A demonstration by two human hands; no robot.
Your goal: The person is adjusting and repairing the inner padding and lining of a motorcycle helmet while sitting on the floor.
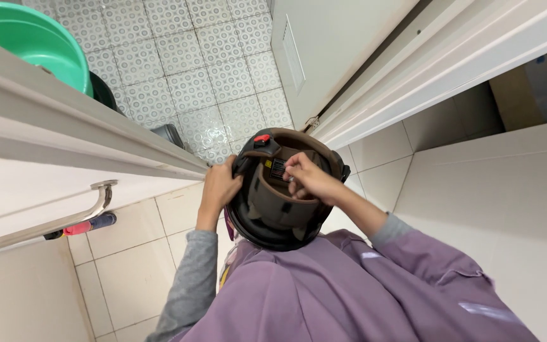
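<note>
From the head view we hold an upturned black helmet (280,190) against our chest, our left hand (218,187) clenched around its rim. Our right hand (308,178) pinches inside the brown padding (273,206), near the red buckle (262,138), over the tiled floor (191,82).

You get bright, even indoor light, soft shadows, mild glare on the floor tiles (210,82), and wide-angle bending at the edges.

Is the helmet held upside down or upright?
Upside down: the helmet shows its padded inside, with the left hand on its rim.
</note>
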